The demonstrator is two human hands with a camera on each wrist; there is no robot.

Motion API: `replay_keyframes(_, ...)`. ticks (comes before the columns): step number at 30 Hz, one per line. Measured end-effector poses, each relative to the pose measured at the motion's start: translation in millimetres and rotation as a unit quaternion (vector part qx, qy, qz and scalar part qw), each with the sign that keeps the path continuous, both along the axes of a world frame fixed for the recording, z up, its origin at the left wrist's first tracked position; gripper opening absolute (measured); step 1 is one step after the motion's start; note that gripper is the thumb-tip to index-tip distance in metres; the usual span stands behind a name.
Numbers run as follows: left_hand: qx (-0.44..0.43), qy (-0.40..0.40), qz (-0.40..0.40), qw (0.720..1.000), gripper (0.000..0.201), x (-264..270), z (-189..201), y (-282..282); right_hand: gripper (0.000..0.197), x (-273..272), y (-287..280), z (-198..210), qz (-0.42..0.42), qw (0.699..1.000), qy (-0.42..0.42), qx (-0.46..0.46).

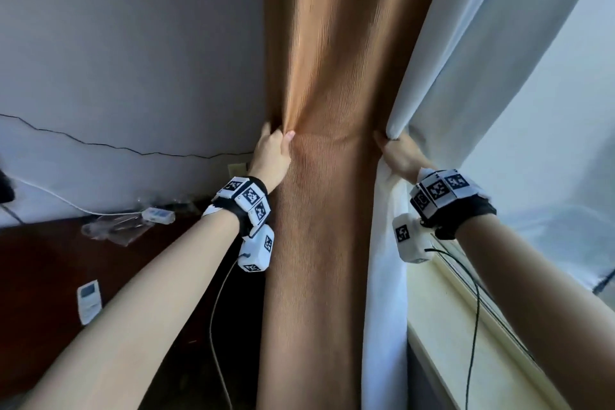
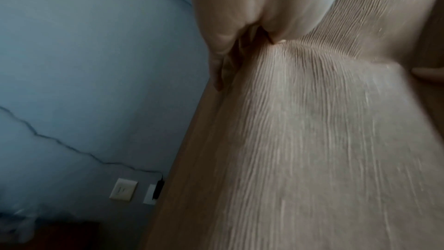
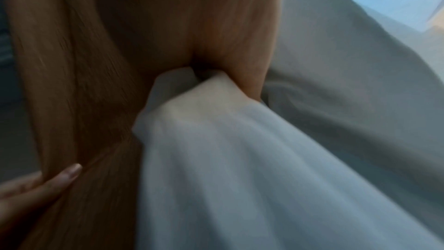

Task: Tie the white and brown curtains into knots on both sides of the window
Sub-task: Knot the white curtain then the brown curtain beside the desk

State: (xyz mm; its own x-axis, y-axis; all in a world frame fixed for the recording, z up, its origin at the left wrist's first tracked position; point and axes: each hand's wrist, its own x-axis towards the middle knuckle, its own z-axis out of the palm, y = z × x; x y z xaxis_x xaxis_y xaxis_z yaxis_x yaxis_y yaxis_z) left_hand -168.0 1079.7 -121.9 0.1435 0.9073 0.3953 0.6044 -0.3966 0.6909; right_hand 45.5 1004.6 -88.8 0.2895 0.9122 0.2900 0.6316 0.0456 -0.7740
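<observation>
While left fingers pinch brown curtain, right fingers clutch white curtain

Domestic room, likely a bedroom or living room. Indicated by: full-length brown curtain; white curtain just beside it at the window sill; wall socket, dark wooden furniture and remote control left of the brown curtain.

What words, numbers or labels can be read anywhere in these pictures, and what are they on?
No text can be read.
Wrist bands: black-and-white square code patterns only, no letters.
White remote on the dark desk: a small screen and buttons, too small to read.
White power strip: markings too blurred to read.
Wall outlet: no print visible.
Brown curtain and white curtain: plain, no labels.
</observation>
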Motion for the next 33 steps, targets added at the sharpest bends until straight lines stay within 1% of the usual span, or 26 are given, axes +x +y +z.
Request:
replay_keyframes(2, 0.0, -0.001, -0.006, 1.0, 0.046, 3, 3, 41, 0.016, 3, 38, 4, -0.001, 1.0, -0.007, -0.002)
replay_keyframes(5, 0.007, -0.013, -0.017, 1.0, 0.044, 13, 1, 93, 0.033, 6, 84, 8, -0.006, 0.999, -0.033, -0.01)
replay_keyframes(7, 0.009, -0.019, -0.021, 1.0, 0.043, 19, -1, 129, 0.034, 10, 119, 8, -0.017, 0.999, -0.037, -0.01)
replay_keyframes(8, 0.01, -0.019, -0.02, 1.0, 0.043, 23, -3, 150, 0.032, 13, 142, 7, -0.016, 0.999, -0.033, -0.011)
replay_keyframes(9, 0.016, -0.02, -0.017, 1.0, 0.042, 22, -5, 159, 0.029, 13, 151, 5, -0.011, 0.999, -0.029, -0.013)
replay_keyframes(11, 0.023, -0.017, -0.01, 1.0, 0.041, 24, -8, 192, 0.016, 16, 191, 1, -0.008, 1.0, -0.027, -0.012)
replay_keyframes(12, 0.024, -0.015, -0.003, 1.0, 0.04, 24, -10, 207, 0.014, 17, 210, -1, -0.009, 1.0, -0.027, -0.009)
replay_keyframes(14, 0.029, -0.013, 0.013, 0.999, 0.04, 21, -14, 240, 0.026, 17, 249, -3, 0.003, 1.0, -0.023, -0.013)
replay_keyframes(17, 0.028, -0.007, 0.037, 0.999, 0.04, 20, -13, 282, 0.022, 12, 299, -2, 0.029, 0.999, -0.019, -0.009)
replay_keyframes(18, 0.027, -0.006, 0.047, 0.999, 0.039, 21, -12, 297, 0.024, 10, 317, -1, 0.041, 0.999, -0.018, -0.003)
replay_keyframes(21, 0.032, -0.008, 0.062, 0.998, 0.04, 21, -12, 334, 0.036, 7, 362, -4, 0.04, 0.999, -0.035, -0.004)
replay_keyframes(22, 0.032, -0.008, 0.066, 0.997, 0.04, 22, -12, 344, 0.033, 7, 374, -4, 0.04, 0.998, -0.04, -0.009)
replay_keyframes(24, 0.034, -0.014, 0.076, 0.996, 0.039, 25, -14, 363, 0.017, 6, 395, -5, 0.047, 0.998, -0.047, -0.015)
replay_keyframes(25, 0.034, -0.018, 0.076, 0.996, 0.039, 27, -16, 371, 0.014, 4, 403, -5, 0.042, 0.998, -0.049, -0.014)
replay_keyframes(28, 0.039, -0.022, 0.062, 0.997, 0.039, 38, -20, 387, 0.029, 3, 423, -6, 0.007, 0.998, -0.052, 0.034)
replay_keyframes(30, 0.047, -0.026, 0.056, 0.997, 0.04, 44, -24, 396, 0.031, 2, 430, -7, 0.0, 0.998, -0.058, 0.038)
replay_keyframes(33, 0.04, -0.016, 0.051, 0.998, 0.04, 49, -22, 399, 0.026, 3, 431, -10, -0.011, 0.997, -0.056, 0.043)
